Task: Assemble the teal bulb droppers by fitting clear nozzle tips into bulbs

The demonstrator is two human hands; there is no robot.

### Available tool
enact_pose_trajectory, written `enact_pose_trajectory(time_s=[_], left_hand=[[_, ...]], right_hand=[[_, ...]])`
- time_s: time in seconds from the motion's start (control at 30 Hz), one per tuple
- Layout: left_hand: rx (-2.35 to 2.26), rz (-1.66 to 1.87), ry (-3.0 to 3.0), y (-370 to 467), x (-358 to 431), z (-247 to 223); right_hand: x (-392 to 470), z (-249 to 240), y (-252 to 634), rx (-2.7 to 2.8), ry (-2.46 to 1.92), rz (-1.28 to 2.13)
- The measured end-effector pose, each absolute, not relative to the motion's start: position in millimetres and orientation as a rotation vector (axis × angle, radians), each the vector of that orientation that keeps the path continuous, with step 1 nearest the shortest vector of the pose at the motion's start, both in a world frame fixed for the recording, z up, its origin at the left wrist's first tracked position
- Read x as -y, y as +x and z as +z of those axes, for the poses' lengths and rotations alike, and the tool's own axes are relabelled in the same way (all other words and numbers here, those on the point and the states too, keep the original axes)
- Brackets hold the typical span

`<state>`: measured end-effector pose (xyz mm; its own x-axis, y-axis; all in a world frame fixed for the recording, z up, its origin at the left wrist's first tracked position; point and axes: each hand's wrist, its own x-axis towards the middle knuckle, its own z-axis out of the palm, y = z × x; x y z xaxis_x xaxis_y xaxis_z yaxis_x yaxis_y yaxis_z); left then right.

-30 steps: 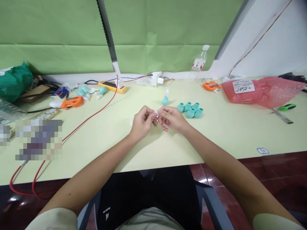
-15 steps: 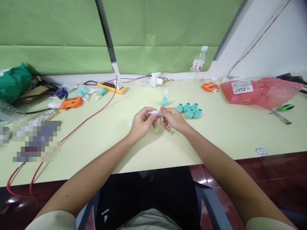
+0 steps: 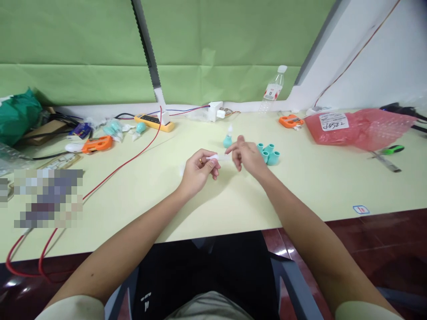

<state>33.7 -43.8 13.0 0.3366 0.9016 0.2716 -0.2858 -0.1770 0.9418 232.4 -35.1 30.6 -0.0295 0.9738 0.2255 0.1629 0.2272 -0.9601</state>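
Pinched in the fingers of my left hand point(image 3: 201, 170) is a small white nozzle piece point(image 3: 212, 157), with a clear part pointing right from it. My right hand point(image 3: 246, 155) is off the piece, its fingers apart and the thumb and index finger raised, nothing seen between them. Just beyond it stands a teal bulb with a white tip point(image 3: 227, 141), upright on the table. Several open-topped teal bulbs point(image 3: 273, 157) are grouped to the right of my right hand, which partly hides them.
The pale table point(image 3: 140, 195) carries a red bubble-wrap package point(image 3: 360, 131), orange tools point(image 3: 291, 121), a green-handled tool point(image 3: 393, 150) and a clear bottle point(image 3: 274, 91). A yellow power strip point(image 3: 155, 122), a red cable point(image 3: 123, 164) and a green bag point(image 3: 20, 115) are at left.
My right hand has let go of the clear part and moved right and slightly up, opening its fingers. My left hand keeps its hold on the white piece.
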Motion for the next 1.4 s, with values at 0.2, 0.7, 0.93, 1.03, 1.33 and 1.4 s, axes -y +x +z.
enact_pose_trajectory(time_s=[0.2,0.7,0.93,1.03,1.33,1.4], left_hand=[[-0.642,1.192,1.307,33,46,16],[-0.605,1.142,1.399,33,50,20],[-0.574,1.059,1.451,33,47,11],[-0.573,1.051,1.453,33,45,9],[-0.561,1.063,1.48,34,45,8],[-0.548,1.065,1.494,33,45,8]], right_hand=[[17,44,302,1.224,-1.336,0.268],[41,62,343,1.731,-1.923,0.36],[26,46,339,1.737,-1.784,0.064],[15,32,339,1.851,-1.574,-0.074],[0,6,331,2.016,-1.586,-0.092],[0,7,329,2.011,-1.586,-0.087]])
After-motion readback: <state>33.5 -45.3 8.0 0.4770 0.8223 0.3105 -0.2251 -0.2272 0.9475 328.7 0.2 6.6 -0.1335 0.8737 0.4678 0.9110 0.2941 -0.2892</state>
